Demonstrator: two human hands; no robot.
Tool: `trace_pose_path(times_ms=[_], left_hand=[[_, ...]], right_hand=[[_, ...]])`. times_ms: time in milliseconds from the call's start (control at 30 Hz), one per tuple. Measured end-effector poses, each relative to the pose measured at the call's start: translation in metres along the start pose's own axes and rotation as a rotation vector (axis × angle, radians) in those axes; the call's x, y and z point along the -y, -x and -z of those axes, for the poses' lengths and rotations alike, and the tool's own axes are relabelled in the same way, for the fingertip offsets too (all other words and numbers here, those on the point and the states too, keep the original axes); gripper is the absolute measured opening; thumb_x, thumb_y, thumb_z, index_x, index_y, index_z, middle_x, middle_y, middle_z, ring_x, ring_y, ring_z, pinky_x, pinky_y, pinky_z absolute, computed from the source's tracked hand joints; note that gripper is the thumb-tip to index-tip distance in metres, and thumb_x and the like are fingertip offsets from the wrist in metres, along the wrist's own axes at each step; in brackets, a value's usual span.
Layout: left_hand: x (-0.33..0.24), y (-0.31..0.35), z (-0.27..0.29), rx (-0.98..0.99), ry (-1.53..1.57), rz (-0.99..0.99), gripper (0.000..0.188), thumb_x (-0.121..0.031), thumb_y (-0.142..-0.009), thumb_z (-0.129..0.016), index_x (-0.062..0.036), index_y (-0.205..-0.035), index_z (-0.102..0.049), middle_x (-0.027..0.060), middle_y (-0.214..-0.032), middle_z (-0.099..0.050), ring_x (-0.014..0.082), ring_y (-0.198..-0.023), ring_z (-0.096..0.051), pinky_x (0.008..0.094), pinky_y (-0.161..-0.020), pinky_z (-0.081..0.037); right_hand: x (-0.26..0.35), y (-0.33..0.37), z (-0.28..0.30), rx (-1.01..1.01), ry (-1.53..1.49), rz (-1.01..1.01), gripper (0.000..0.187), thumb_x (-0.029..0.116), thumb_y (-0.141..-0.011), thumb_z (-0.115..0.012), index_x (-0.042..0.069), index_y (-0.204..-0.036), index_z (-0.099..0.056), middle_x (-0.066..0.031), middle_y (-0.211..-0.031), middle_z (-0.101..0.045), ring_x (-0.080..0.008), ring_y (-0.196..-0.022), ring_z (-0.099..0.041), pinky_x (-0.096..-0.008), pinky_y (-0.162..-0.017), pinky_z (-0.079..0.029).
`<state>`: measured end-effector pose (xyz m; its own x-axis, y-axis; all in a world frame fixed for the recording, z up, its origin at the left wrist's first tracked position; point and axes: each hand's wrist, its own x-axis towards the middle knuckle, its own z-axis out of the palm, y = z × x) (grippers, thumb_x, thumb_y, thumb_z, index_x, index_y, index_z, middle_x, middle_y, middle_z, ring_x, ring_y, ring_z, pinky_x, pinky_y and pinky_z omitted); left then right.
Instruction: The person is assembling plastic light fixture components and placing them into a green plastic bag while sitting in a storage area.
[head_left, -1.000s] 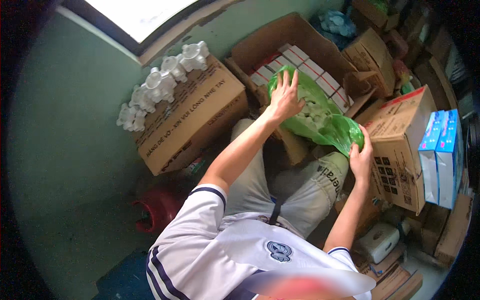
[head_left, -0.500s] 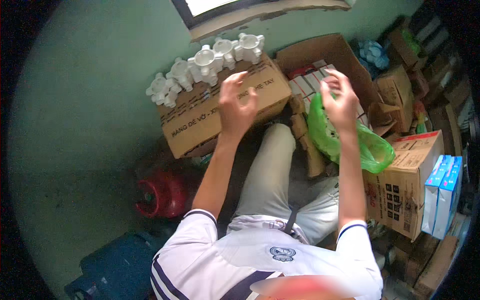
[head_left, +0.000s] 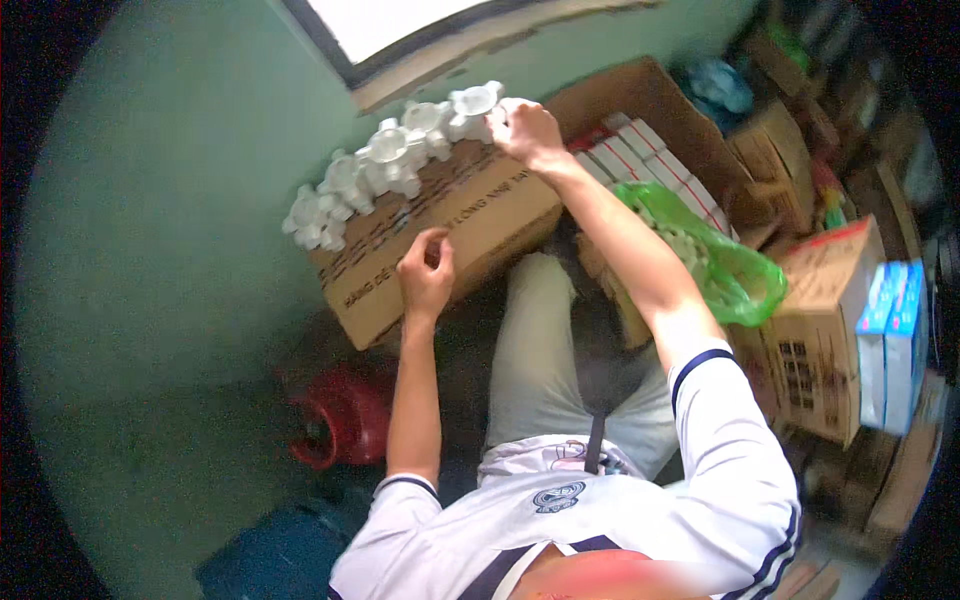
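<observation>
Several round white plastic junction boxes with pipe stubs stand in a row along the back edge of a closed cardboard carton. My right hand reaches across to the right end of the row. Its fingers are closed at the side of the rightmost junction box, seemingly gripping it; motion blurs the contact. My left hand hovers over the carton's front part, with thumb and fingers curled into a pinch. Whatever it may hold is too small to make out.
Right of the carton, an open box holds white-and-red small boxes, beside a green plastic bag of small white parts. Farther right stand a carton and blue-white packs. A red gas cylinder and a blue one are at lower left.
My right hand has moved left from above the green bag to the rightmost junction box. My left hand has come down toward the carton's front, its fingers curling in. The view has shifted slightly.
</observation>
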<state>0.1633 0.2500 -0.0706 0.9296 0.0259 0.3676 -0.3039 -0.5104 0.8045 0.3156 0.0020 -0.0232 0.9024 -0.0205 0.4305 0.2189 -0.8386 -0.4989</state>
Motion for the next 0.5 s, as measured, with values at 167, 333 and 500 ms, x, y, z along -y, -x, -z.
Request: trace_pose_path(times_ms=[167, 333, 500], left_hand=[[0.011, 0.022, 0.008, -0.013, -0.056, 0.121, 0.016, -0.013, -0.095, -0.07, -0.0068, -0.108, -0.077, 0.0078, -0.078, -0.074, 0.0162, -0.07, -0.07, 0.0329, -0.069, -0.056], [0.011, 0.009, -0.006, 0.009, -0.138, 0.103, 0.014, -0.014, -0.095, -0.07, -0.0069, -0.103, -0.078, 0.0096, -0.081, -0.076, 0.0194, -0.072, -0.073, 0.0346, -0.071, -0.057], [0.012, 0.005, -0.017, -0.143, -0.341, -0.072, 0.017, -0.02, -0.094, -0.071, -0.006, -0.1, -0.078, 0.0113, -0.088, -0.078, 0.0278, -0.076, -0.075, 0.039, -0.074, -0.059]], right_hand=[[0.01, 0.107, 0.095, -0.291, -0.185, 0.074, 0.021, 0.018, -0.092, -0.071, -0.001, -0.099, -0.07, -0.0227, -0.096, -0.072, -0.0439, -0.084, -0.069, -0.0495, -0.075, -0.056], [-0.051, 0.225, 0.215, 0.014, 0.072, -0.35, 0.025, 0.024, -0.096, -0.067, -0.001, -0.092, -0.063, -0.0271, -0.096, -0.07, -0.0473, -0.088, -0.068, -0.0513, -0.078, -0.055], [-0.157, 0.267, 0.176, 0.339, 0.246, -0.661, 0.035, 0.033, -0.097, -0.067, -0.001, -0.102, -0.07, -0.0272, -0.108, -0.074, -0.0457, -0.099, -0.072, -0.0506, -0.086, -0.058]])
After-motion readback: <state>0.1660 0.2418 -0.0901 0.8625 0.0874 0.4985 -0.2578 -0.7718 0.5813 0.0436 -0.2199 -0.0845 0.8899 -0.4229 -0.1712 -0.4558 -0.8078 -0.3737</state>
